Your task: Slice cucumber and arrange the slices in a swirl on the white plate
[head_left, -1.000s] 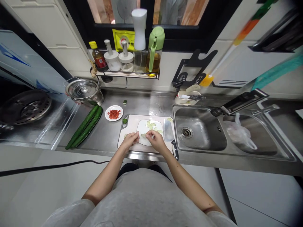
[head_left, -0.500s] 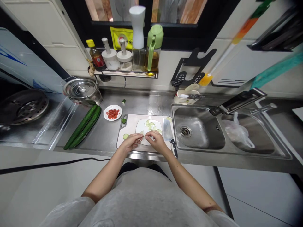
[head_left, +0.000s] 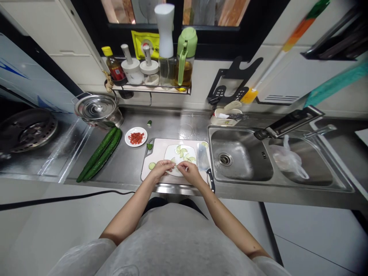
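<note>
Both my hands rest on a pale cutting board (head_left: 159, 148) at the counter's front edge. My left hand (head_left: 161, 170) and my right hand (head_left: 189, 172) meet over the near rim of a white plate (head_left: 170, 153), fingertips pinched together on a thin cucumber slice between them. Several cucumber slices (head_left: 184, 153) lie on the plate's far side. One round slice (head_left: 152, 165) sits on the board left of my left hand. A cleaver (head_left: 203, 161) lies along the board's right edge, its black handle toward me.
Two whole cucumbers (head_left: 99, 154) lie left of the board beside a small dish of red bits (head_left: 136, 137). A lidded steel pot (head_left: 97, 109) stands behind them. A double sink (head_left: 244, 161) is on the right, with a plastic bag (head_left: 287, 159) in its far basin. Bottles fill the shelf (head_left: 155, 73).
My left hand shifted slightly right toward my right hand, uncovering the round slice on the board. Both hands stay pinched at the plate's near rim.
</note>
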`<state>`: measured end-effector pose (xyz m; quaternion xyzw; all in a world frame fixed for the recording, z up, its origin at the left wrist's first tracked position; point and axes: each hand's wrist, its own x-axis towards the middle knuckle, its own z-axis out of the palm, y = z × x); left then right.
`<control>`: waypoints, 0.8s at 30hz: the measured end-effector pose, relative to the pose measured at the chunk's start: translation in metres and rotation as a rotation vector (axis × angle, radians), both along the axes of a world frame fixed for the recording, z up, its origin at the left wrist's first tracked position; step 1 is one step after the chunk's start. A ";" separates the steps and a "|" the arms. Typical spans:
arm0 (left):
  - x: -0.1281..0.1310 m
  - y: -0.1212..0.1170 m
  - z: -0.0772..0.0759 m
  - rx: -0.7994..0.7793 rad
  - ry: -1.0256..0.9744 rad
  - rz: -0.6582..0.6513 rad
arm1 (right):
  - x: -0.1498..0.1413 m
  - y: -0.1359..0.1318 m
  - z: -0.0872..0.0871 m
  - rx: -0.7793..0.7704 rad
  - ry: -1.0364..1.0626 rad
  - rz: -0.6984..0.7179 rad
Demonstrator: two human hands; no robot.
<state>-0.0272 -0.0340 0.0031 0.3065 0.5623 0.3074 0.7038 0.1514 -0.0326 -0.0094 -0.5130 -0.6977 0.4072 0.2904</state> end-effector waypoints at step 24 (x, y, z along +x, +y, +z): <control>0.020 0.012 -0.062 0.286 0.373 -0.140 | 0.003 0.002 -0.031 -0.201 -0.452 0.004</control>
